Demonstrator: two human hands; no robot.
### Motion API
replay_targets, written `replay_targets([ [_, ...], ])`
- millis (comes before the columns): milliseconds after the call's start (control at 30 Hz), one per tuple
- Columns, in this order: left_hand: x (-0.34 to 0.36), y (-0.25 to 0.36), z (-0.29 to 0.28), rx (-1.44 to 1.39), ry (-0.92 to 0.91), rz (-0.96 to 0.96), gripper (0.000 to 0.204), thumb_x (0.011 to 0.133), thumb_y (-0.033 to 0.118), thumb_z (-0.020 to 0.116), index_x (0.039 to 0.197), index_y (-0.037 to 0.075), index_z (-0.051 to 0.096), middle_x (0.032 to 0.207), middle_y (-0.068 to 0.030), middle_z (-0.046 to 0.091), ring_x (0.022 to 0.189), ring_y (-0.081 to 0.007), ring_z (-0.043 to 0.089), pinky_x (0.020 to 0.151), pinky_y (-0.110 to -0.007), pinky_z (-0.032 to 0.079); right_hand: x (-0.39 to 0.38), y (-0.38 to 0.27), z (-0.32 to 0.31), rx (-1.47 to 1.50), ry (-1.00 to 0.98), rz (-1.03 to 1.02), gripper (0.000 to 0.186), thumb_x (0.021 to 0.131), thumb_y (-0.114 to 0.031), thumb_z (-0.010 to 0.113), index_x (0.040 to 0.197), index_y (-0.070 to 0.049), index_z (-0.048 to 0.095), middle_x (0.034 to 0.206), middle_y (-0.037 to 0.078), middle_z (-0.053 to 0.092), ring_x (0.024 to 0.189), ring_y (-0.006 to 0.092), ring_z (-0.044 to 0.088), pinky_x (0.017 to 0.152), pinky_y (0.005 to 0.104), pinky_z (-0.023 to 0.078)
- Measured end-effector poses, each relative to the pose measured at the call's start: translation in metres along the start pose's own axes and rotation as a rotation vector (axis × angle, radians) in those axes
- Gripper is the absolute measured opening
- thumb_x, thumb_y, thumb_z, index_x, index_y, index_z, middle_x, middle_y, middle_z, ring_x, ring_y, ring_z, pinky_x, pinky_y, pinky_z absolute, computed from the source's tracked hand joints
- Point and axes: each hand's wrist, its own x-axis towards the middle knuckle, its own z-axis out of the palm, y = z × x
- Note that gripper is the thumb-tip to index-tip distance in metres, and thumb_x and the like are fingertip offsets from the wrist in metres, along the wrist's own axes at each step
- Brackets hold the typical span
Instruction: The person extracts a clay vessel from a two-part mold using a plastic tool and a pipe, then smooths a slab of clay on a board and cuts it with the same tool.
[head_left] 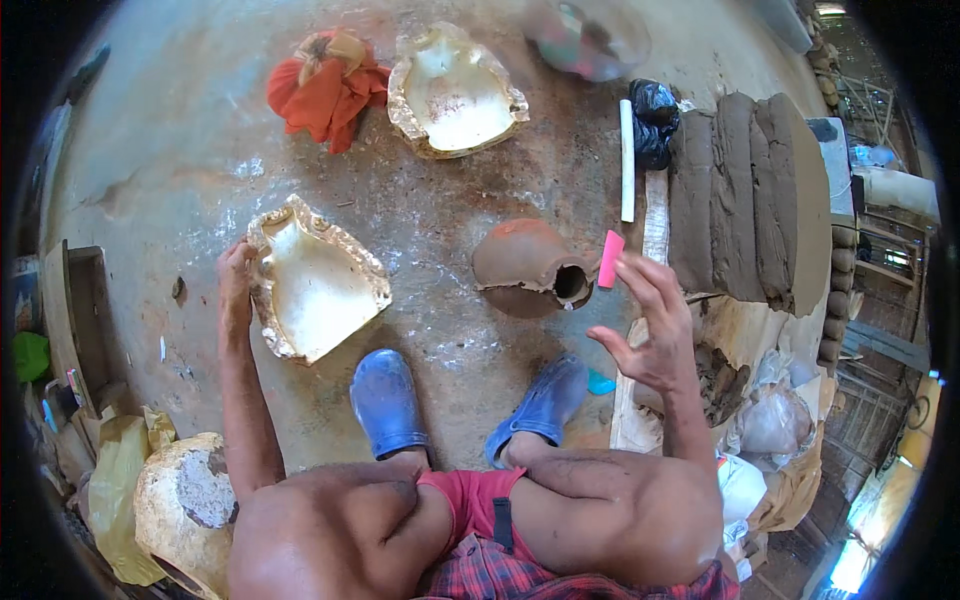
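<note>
My left hand (238,268) grips the left rim of a white plaster mould half (315,290), which lies hollow side up on the floor. My right hand (655,315) has its thumb spread away, while its fingertips hold a flat pink scraper (609,258). Just left of that scraper, a brown clay pot (522,262) lies on its side, its dark round mouth facing right. A ragged seam runs along the pot's body to its neck. Farther off, a second plaster mould half (465,105) rests with its hollow upward.
A red cloth bundle (325,95) sits beside the far mould. At right stand thick slabs of grey clay (735,200), a white rod (627,160) and a black plastic bag (655,125). My blue clogs (388,400) are near the pot and mould. A blurred object (585,40) shows at the far edge.
</note>
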Motion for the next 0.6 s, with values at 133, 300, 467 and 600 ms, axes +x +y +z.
replay_targets([
  [133, -0.003, 0.003, -0.017, 0.076, 0.244, 0.029, 0.062, 0.095, 0.019, 0.064, 0.152, -0.002, 0.052, 0.133, -0.0161, 0.069, 0.119, -0.0248, 0.066, 0.105, -0.036, 0.051, 0.046, -0.002, 0.013, 0.017, -0.322, -0.219, 0.094, 0.065, -0.015, 0.093, 0.151, -0.015, 0.055, 0.153, 0.011, 0.056, 0.140, 0.0346, 0.053, 0.115, 0.0476, 0.045],
  [300, -0.041, 0.027, 0.003, 0.281, 0.499, 0.386, 0.071, 0.099, 0.017, 0.068, 0.164, 0.009, 0.039, 0.140, -0.0182, 0.067, 0.123, -0.0267, 0.067, 0.103, -0.040, 0.055, 0.060, 0.008, 0.026, -0.003, -0.454, -0.376, 0.086, 0.070, -0.009, 0.086, 0.150, -0.019, 0.056, 0.142, 0.009, 0.061, 0.131, 0.0325, 0.059, 0.108, 0.0472, 0.049],
  [467, -0.084, 0.065, 0.040, 0.224, 0.425, 0.677, 0.060, 0.100, 0.003, 0.066, 0.157, 0.006, 0.047, 0.132, -0.0156, 0.070, 0.122, -0.0226, 0.067, 0.100, -0.037, 0.057, 0.065, 0.015, 0.028, 0.026, -0.467, -0.434, 0.080, 0.074, -0.008, 0.083, 0.149, -0.016, 0.057, 0.133, 0.009, 0.063, 0.124, 0.0318, 0.062, 0.104, 0.0467, 0.051],
  [600, -0.102, 0.085, 0.090, 0.246, 0.107, 0.783, 0.058, 0.095, -0.003, 0.069, 0.151, 0.004, 0.054, 0.128, -0.0143, 0.072, 0.120, -0.0218, 0.068, 0.098, -0.035, 0.057, 0.074, 0.007, 0.006, 0.009, -0.463, -0.421, 0.090, 0.067, -0.017, 0.092, 0.149, -0.014, 0.056, 0.145, 0.012, 0.059, 0.131, 0.0359, 0.060, 0.106, 0.0483, 0.051],
])
